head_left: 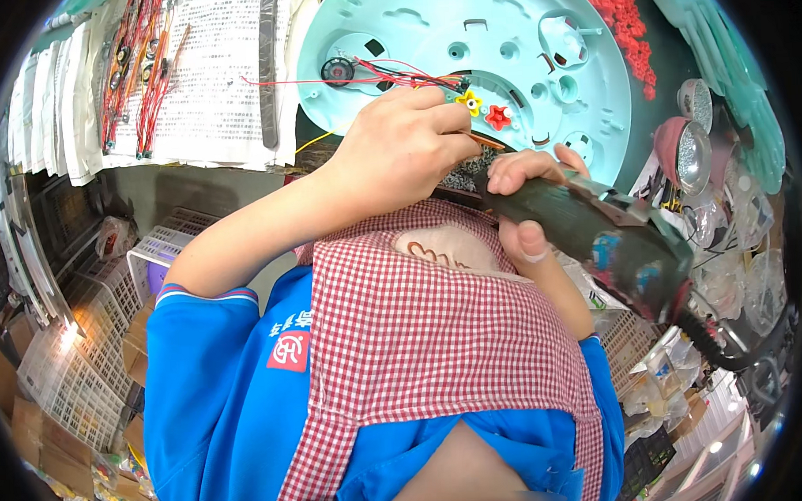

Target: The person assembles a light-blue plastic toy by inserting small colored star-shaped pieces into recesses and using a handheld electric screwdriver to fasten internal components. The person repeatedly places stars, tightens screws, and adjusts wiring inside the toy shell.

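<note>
A dark, worn corded electric screwdriver (586,231) lies in the grip of my right hand (532,171), its narrower end pointing toward my left hand. My left hand (406,144) has its fingers pinched together at the near edge of a light turquoise plastic shell (393,30). What those fingertips hold is hidden. Just beyond them, red and black wires (404,74) run from a small round black speaker (337,71) in the shell. A yellow star-shaped piece (468,103) and a red one (498,117) sit in the shell near my fingers.
At the left, several wired speakers (147,69) lie on stacked printed paper (218,71). Small red parts (621,22) are heaped behind the shell's right side. Turquoise parts (730,71) and bagged pieces (742,274) stand at the right. White plastic baskets (79,377) are below left.
</note>
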Demonstrator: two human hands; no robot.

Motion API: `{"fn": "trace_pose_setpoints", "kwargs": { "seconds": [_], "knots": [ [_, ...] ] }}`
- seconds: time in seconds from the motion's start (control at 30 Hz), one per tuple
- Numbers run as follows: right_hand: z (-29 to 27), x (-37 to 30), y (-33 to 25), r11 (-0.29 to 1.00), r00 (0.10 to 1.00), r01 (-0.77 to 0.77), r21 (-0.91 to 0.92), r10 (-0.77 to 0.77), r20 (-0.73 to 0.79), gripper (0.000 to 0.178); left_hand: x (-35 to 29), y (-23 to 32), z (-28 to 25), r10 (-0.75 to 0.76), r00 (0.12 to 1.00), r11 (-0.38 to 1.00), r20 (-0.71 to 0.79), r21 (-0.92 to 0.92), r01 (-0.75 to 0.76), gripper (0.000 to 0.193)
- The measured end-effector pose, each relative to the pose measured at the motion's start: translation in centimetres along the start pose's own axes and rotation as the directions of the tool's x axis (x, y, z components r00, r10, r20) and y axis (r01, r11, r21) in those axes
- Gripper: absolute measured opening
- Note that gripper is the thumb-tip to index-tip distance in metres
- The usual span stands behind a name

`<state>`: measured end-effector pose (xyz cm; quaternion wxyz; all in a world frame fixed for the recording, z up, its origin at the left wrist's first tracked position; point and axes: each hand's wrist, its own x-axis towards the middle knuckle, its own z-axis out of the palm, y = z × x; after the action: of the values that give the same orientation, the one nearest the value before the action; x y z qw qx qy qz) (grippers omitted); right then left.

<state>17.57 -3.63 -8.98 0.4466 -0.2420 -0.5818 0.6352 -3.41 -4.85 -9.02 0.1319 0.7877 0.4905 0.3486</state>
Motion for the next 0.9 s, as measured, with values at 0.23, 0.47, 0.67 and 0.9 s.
{"fn": "trace_pose_setpoints", "kwargs": {
  "seconds": [0.23, 0.47, 0.67, 0.9],
  "knots": [
    [0.4, 3.7, -3.1, 0.948, 0.974, 0.221, 0.228, -0.202, -0.104, 0.094, -0.3, 1.2, 1.0, 0.044, 0.995, 0.995, 0.084, 0.089, -0.052, 0.01],
    [-0.4, 4.5, -3.8, 0.941, 0.977, 0.208, 0.268, -0.184, -0.11, 0.094, -0.2, 0.8, 0.6, 0.107, 0.988, 0.989, 0.114, 0.094, -0.118, 0.009],
    [-0.1, 4.9, -4.9, 0.951, 0.986, 0.164, 0.26, -0.158, -0.045, 0.094, 0.5, 1.0, 0.8, 0.045, 0.998, 0.999, 0.046, 0.017, -0.046, 0.013],
    [0.5, 5.0, -5.1, 0.977, 0.983, 0.172, 0.128, -0.161, -0.089, 0.088, 1.0, 1.4, 0.7, 0.005, 1.0, 0.996, 0.025, 0.092, -0.008, 0.016]
  ]
}}
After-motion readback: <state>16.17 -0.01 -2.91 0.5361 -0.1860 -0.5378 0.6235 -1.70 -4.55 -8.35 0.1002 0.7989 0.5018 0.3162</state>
